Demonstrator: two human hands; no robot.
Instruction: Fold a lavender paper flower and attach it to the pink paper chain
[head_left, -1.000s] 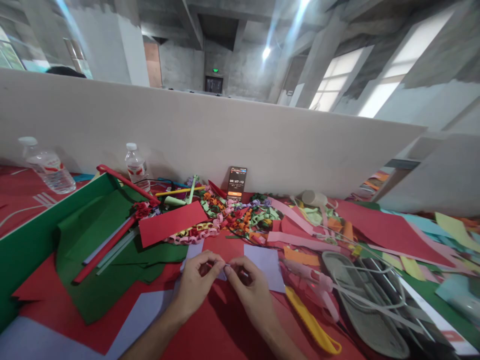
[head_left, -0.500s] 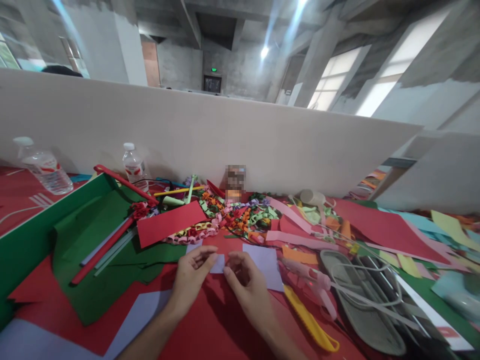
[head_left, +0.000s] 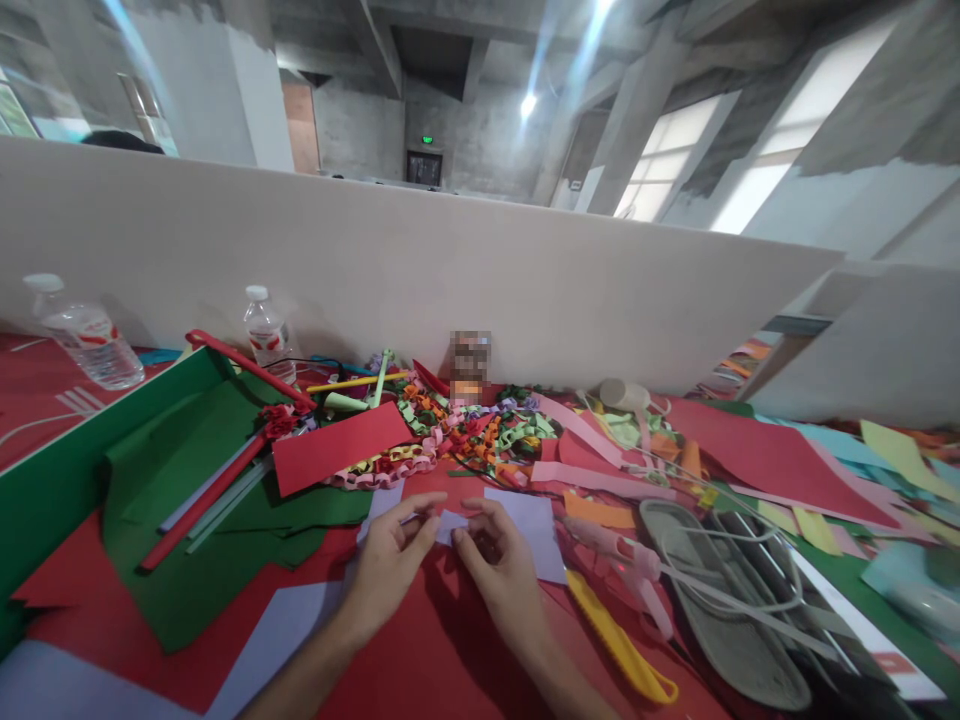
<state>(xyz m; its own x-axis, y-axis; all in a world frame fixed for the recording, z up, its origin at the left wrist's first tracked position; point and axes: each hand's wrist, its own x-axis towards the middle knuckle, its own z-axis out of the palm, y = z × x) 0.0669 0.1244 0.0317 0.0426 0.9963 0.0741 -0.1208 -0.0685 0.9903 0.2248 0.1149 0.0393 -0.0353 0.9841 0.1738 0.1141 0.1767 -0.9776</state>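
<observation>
The left hand (head_left: 386, 575) and right hand (head_left: 504, 575) meet low over the red counter (head_left: 420, 660), with a small piece of lavender paper (head_left: 450, 524) between their fingertips. The left fingers are nearly closed, thumb and forefinger seeming to pinch one end; the right fingers are curled and partly open at the other end, and whether they grip it or only touch it I cannot tell. The piece appears at an early stage: it shows no closed loop or finished shape, though the fingers hide part of it. Beyond the hands, paper chains (head_left: 397, 467) lie in a many-coloured heap, their links already closed, so that portion looks complete. At the far left of the heap, a red paper flower (head_left: 281, 420) also looks formed, near the rolled red paper stick (head_left: 202, 505). Much material remains unworked: a lavender sheet (head_left: 534, 535) lies flat just behind the right hand, pink strips (head_left: 600, 482) lie loose farther right, and green paper (head_left: 180, 500) spreads on the left. The pink glue gun (head_left: 637, 560) rests to the right, out of both hands, near a yellow tool (head_left: 619, 640).
</observation>
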